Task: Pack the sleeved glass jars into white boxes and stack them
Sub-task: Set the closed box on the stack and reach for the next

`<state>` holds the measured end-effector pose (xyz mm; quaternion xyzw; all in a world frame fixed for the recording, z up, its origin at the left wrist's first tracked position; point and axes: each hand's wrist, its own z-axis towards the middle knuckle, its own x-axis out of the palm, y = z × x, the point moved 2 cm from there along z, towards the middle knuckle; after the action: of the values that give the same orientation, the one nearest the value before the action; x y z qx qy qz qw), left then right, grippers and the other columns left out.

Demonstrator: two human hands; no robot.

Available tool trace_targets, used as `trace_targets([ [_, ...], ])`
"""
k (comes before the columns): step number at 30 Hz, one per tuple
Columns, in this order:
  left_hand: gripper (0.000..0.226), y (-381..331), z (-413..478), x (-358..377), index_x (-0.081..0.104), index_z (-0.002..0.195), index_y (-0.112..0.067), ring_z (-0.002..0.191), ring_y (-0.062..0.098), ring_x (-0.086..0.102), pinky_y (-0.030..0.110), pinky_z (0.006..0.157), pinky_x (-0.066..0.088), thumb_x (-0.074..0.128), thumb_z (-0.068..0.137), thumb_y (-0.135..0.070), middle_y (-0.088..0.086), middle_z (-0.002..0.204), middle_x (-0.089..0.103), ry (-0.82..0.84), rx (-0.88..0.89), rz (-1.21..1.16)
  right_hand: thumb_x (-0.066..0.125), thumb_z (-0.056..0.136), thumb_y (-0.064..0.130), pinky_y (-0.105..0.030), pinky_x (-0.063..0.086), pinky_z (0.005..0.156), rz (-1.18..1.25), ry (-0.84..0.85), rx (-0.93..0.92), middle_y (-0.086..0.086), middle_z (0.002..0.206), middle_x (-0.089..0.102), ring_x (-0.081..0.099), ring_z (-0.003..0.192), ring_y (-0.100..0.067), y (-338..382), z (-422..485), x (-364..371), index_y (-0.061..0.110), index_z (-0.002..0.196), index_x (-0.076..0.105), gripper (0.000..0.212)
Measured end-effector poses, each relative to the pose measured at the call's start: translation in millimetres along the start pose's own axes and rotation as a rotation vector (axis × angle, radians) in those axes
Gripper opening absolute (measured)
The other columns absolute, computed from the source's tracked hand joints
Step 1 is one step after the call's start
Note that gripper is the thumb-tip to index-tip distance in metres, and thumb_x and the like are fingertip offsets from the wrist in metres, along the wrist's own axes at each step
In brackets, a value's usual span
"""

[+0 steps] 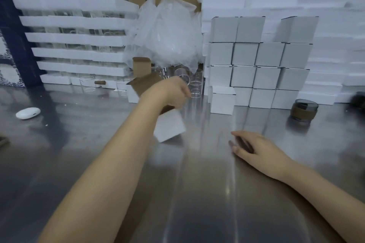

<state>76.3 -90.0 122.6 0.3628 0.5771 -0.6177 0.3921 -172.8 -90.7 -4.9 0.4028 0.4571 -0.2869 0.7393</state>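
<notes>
Jar [304, 109]: smoky glass, brown sleeve

- One open white box [170, 125], brown inside with its flaps up, sits tilted in the left hand [173, 92], low over the table.
- A sleeved glass jar [304, 111] of dark glass with a brown sleeve stands upright at right.
- The closed white boxes [256, 65] are stacked in rows behind.
</notes>
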Motion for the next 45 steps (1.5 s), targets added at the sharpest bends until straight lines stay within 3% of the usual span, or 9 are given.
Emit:
trace_targets([
  [4,0.052,-76.0,-12.7,63.9,0.055,0.127,-0.022,0.099,0.014,0.056,0.024,0.073,0.049,0.051,0.084,0.006,-0.003,0.121,0.049,-0.025,0.394,-0.190,0.072,0.067,0.062,-0.015,0.026,0.104,0.455,-0.021,0.036,0.027,0.144,0.029,0.030,0.132,0.009,5.0,-4.7,-6.3,0.038,0.150,0.019,0.102],
  [9,0.046,-107.7,-36.1,131.0,0.040,0.143,-0.018,0.128,0.005,0.039,0.021,0.104,0.038,0.040,0.097,-0.018,-0.004,0.150,0.033,-0.294,0.697,-0.262,0.064,0.086,0.007,-0.014,0.046,0.079,0.441,-0.297,-0.059,0.014,0.109,0.053,0.053,0.100,0.012,1.8,-0.6,-14.2,0.016,0.127,0.040,0.048],
  [12,0.039,-90.1,-35.1,138.8,0.055,0.131,-0.004,0.125,0.010,0.048,0.029,0.103,0.042,0.052,0.092,-0.008,0.006,0.142,0.046,-0.499,0.860,-0.187,0.066,0.081,0.001,-0.013,0.050,0.074,0.657,-0.333,-0.055,0.015,0.114,0.055,0.059,0.101,0.004,-0.7,-2.3,-17.5,0.029,0.131,0.037,0.064],
  [17,0.025,-69.8,-22.7,142.5,0.066,0.111,-0.012,0.132,0.023,0.034,0.038,0.111,0.025,0.057,0.088,-0.009,0.012,0.139,0.044,-0.880,0.641,-0.271,0.077,0.076,0.025,-0.027,0.050,0.095,0.718,-0.374,-0.050,0.013,0.129,0.043,0.050,0.116,0.002,-2.3,-4.8,-13.7,0.038,0.131,0.020,0.080],
  [21,0.023,-60.2,-13.9,146.1,0.061,0.111,-0.015,0.139,0.007,0.028,0.017,0.107,0.034,0.051,0.094,-0.003,0.002,0.151,0.024,-0.633,0.501,-0.671,0.077,0.080,0.028,-0.036,0.047,0.101,0.659,-0.283,-0.053,0.013,0.132,0.036,0.048,0.120,-0.008,-5.0,-4.6,-13.3,0.058,0.129,0.020,0.081],
  [29,0.028,-59.7,-14.6,140.3,0.046,0.101,-0.037,0.115,-0.012,0.047,0.003,0.090,0.033,0.040,0.100,-0.010,-0.011,0.132,0.050,-0.559,0.397,-0.978,0.077,0.080,0.030,-0.008,0.043,0.089,0.597,-0.262,-0.043,0.019,0.132,0.029,0.046,0.112,-0.013,-3.6,-3.8,-13.7,0.067,0.123,0.026,0.076],
  [32,0.023,-53.5,-6.4,142.2,0.050,0.098,-0.029,0.114,-0.002,0.052,0.017,0.097,0.039,0.039,0.099,-0.009,-0.009,0.121,0.058,-0.566,0.273,-1.080,0.083,0.073,0.016,-0.023,0.050,0.091,0.732,-0.290,0.025,0.012,0.126,0.044,0.050,0.118,0.001,-6.7,-0.9,-12.3,0.054,0.116,0.021,0.084],
  [36,0.033,-45.0,6.3,145.3,0.062,0.107,-0.022,0.116,0.018,0.056,0.044,0.106,0.041,0.034,0.096,-0.007,0.002,0.120,0.063,-0.464,0.067,-1.119,0.085,0.069,0.012,0.000,0.041,0.072,0.803,-0.328,0.144,0.015,0.108,0.052,0.052,0.091,0.025,-13.6,2.7,-8.8,0.029,0.120,0.021,0.084],
  [45,0.045,-48.5,7.8,152.8,0.065,0.121,-0.023,0.115,0.017,0.059,0.038,0.107,0.039,0.026,0.104,-0.038,-0.001,0.120,0.066,-0.161,0.106,-0.908,0.082,0.074,0.032,-0.011,0.041,0.094,0.625,-0.340,0.223,0.013,0.120,0.053,0.050,0.116,-0.002,-17.1,1.4,-15.2,0.023,0.130,0.048,0.067],
])
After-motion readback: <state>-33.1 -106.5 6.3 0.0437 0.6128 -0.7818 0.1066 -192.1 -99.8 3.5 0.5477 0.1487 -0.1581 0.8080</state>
